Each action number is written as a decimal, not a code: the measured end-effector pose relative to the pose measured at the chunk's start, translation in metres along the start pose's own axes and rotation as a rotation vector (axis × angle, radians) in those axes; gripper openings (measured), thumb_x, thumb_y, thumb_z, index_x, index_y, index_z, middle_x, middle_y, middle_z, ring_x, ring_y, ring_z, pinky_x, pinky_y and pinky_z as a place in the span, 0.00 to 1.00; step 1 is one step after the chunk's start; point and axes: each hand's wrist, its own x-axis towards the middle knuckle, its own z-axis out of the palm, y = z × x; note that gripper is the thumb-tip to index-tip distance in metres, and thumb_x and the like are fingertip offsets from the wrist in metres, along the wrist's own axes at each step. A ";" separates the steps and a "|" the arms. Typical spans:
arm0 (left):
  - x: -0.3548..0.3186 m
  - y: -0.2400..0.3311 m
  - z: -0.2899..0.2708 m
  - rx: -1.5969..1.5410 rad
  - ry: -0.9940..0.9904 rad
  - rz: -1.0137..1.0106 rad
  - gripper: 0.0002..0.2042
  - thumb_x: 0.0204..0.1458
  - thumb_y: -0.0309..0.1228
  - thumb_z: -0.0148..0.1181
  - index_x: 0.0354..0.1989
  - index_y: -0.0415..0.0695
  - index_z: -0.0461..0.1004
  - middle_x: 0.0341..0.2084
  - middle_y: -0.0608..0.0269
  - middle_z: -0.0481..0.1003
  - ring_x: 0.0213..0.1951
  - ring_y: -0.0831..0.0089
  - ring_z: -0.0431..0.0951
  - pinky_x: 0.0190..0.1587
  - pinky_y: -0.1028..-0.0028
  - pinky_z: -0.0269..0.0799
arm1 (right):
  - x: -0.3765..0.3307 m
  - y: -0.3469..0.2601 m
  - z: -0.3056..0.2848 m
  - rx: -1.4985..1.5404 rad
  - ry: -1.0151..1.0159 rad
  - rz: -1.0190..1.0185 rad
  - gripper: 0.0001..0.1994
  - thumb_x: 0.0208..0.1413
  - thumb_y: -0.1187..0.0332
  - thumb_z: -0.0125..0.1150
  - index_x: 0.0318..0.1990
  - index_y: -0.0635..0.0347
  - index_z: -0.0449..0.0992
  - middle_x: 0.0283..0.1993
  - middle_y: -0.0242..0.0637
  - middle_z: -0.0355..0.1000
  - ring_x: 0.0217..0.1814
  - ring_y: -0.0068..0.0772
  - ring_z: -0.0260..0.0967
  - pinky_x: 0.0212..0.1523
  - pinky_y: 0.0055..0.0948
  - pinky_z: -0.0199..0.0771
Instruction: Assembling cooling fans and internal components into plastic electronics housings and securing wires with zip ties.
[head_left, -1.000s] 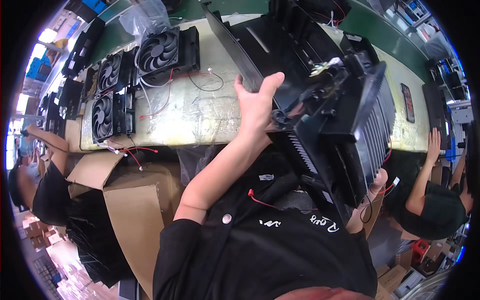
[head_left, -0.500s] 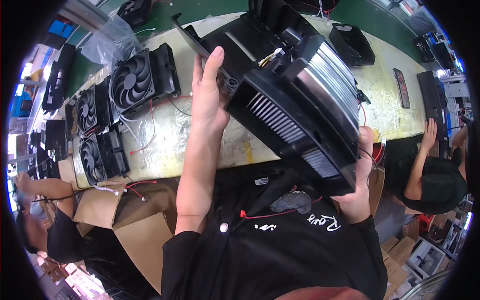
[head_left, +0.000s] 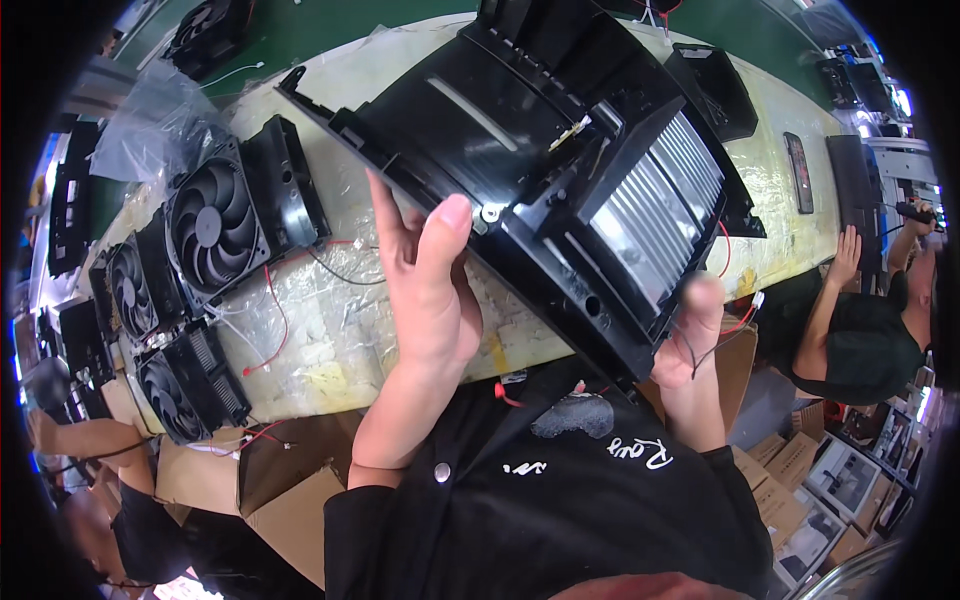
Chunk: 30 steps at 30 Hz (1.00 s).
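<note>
I am holding the black housing (head_left: pixel 560 170) up over the counter (head_left: pixel 330 330), my left hand (head_left: pixel 430 290) gripping its near edge with fingers spread flat and my right hand (head_left: pixel 690 340) pinching its lower corner beside the heatsink (head_left: pixel 660 215). Both grips look shallow, so the housing could tip and drop onto the fans (head_left: pixel 205 225) left of it, or snag the red wire (head_left: pixel 735 320) dangling below it.

Black plastic housing (head_left: pixel 560 170): large, flat, ribbed frame with a silver finned heat sink (head_left: pixel 655 215) set into its right end. Held tilted above the workbench, left end raised toward the far side, right end lowest, near the body.
</note>
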 end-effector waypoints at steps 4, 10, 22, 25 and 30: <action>0.002 -0.002 0.000 -0.059 -0.041 0.054 0.41 0.50 0.26 0.63 0.72 0.44 0.47 0.61 0.59 0.64 0.60 0.70 0.65 0.65 0.69 0.55 | 0.004 0.001 -0.004 -0.003 0.055 0.003 0.34 0.49 0.69 0.57 0.65 0.69 0.59 0.59 0.59 0.67 0.44 0.49 0.78 0.19 0.31 0.83; -0.002 -0.003 -0.005 -0.091 0.000 -0.006 0.38 0.49 0.26 0.64 0.69 0.45 0.51 0.58 0.61 0.66 0.58 0.69 0.68 0.64 0.68 0.59 | 0.006 0.003 -0.014 -0.084 0.152 -0.093 0.35 0.47 0.70 0.56 0.66 0.68 0.59 0.60 0.58 0.66 0.51 0.51 0.75 0.33 0.39 0.83; 0.002 -0.003 -0.001 0.017 -0.056 0.002 0.48 0.52 0.28 0.66 0.74 0.47 0.37 0.54 0.60 0.67 0.53 0.74 0.68 0.58 0.72 0.62 | 0.007 -0.008 -0.046 -0.438 0.292 -0.095 0.39 0.39 0.69 0.58 0.65 0.71 0.58 0.63 0.56 0.64 0.64 0.54 0.65 0.67 0.49 0.65; 0.008 -0.002 0.004 0.042 -0.036 -0.011 0.49 0.53 0.31 0.65 0.74 0.46 0.32 0.53 0.59 0.68 0.53 0.75 0.68 0.60 0.73 0.59 | 0.010 -0.010 -0.045 -0.506 0.292 -0.039 0.39 0.41 0.70 0.57 0.66 0.71 0.57 0.62 0.55 0.65 0.64 0.53 0.65 0.66 0.49 0.65; 0.019 -0.010 0.005 0.112 -0.044 0.006 0.48 0.56 0.39 0.64 0.74 0.43 0.31 0.57 0.58 0.66 0.56 0.73 0.65 0.64 0.72 0.53 | 0.012 -0.013 -0.053 -0.598 0.223 0.004 0.38 0.47 0.64 0.61 0.66 0.69 0.56 0.60 0.53 0.66 0.62 0.50 0.67 0.64 0.49 0.68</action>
